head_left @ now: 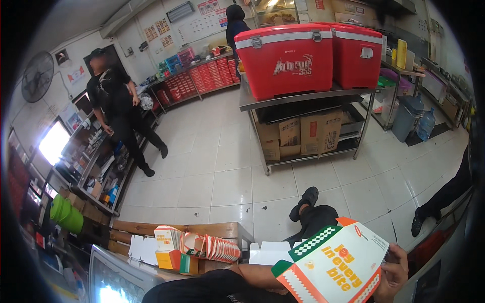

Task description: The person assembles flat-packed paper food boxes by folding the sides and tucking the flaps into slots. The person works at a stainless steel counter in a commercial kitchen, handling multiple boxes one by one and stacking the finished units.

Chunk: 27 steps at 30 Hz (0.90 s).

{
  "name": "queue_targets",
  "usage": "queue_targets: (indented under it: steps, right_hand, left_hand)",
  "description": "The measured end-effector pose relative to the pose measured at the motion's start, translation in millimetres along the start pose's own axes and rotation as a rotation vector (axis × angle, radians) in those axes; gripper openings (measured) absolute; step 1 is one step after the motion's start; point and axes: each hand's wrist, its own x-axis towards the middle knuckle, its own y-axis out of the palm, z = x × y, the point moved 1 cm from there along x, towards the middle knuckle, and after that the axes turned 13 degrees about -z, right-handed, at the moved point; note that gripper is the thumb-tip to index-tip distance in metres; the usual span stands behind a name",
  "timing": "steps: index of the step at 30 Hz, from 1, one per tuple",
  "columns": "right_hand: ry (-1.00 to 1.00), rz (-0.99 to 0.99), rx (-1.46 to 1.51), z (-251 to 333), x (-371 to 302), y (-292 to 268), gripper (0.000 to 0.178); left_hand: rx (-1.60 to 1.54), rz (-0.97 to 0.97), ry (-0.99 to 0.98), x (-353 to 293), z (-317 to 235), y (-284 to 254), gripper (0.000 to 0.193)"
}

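Observation:
My right hand (396, 271) is closed on the right edge of a cardboard food box (336, 262), with the fingers curled at its side. The box is white with orange and green borders and yellow lettering, and its flaps stick out around a broad panel. From the lower left my left forearm (257, 275) reaches behind the box, which hides the hand. A white cardboard piece (270, 252) lies just beyond that forearm. Further left, a row of folded orange-and-white cartons (222, 247) stands beside upright cartons (167, 240) in yellow, white and green.
A wooden slatted bench (227, 230) bears the cartons. Ahead, a steel trolley (308, 98) carries red coolers (285, 60) above brown boxes (321, 132). One person (113, 91) stands left; another (235, 22) is at the back. A leg (444, 194) shows at right.

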Motion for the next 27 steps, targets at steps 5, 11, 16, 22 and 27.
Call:
queue_targets:
  steps: [5, 11, 16, 22, 27]
  right_hand:
    - [0.023, -0.047, -0.144, 5, 2, 8, 0.013]
    - [-0.030, 0.072, -0.055, 1, 29, 2, 0.024]
    - [0.223, -0.258, -0.067, -4, 40, -29, 0.058]
    - [0.553, -0.072, 0.526, 21, 32, -37, 0.064]
    - [0.214, -0.113, -0.326, 19, 37, -37, 0.051]
  left_hand:
    - [-0.004, -0.021, 0.049, 0, 3, 0, 0.046]
    - [0.100, -0.240, 0.163, -12, 17, -7, 0.047]
    - [-0.536, -0.304, -0.059, 13, 1, -5, 0.049]
    - [-0.629, -0.298, -0.264, 34, -10, 6, 0.044]
    - [-0.568, -0.570, -0.520, 29, 15, -5, 0.043]
